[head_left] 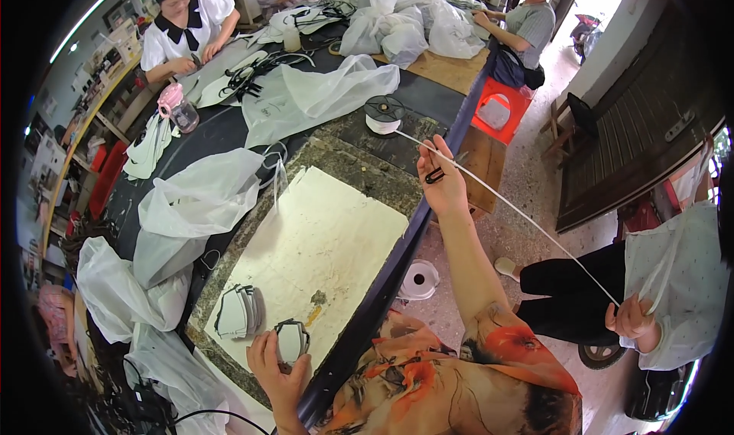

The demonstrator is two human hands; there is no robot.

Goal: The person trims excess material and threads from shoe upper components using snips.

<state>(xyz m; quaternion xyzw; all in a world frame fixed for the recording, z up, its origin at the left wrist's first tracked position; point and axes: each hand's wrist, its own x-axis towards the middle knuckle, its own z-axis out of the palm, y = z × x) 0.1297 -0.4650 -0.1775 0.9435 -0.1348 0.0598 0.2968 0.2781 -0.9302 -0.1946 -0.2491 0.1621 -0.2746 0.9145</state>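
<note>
At the near end of the cream board (336,213), my left hand (277,366) curls its fingers and thumb around a small stack of grey-white cut pieces with black edges (291,340). Just left of it stands a second, taller stack of similar pieces (238,313). My right hand (443,176) is raised past the table's right edge, palm turned up. A small black looped tool (434,176) rests in its fingers; its exact kind is unclear. White cord (520,209) runs from a black-flanged spool (383,116) past my right fingers to another person's hand (633,317).
Translucent plastic bags (200,194) lie along the table's left side, with more bags (401,22) at the back. A person in white (187,34) works across the table beside a pink-lidded jar (177,108). A red stool (501,110) and a white roll (419,280) stand at the right.
</note>
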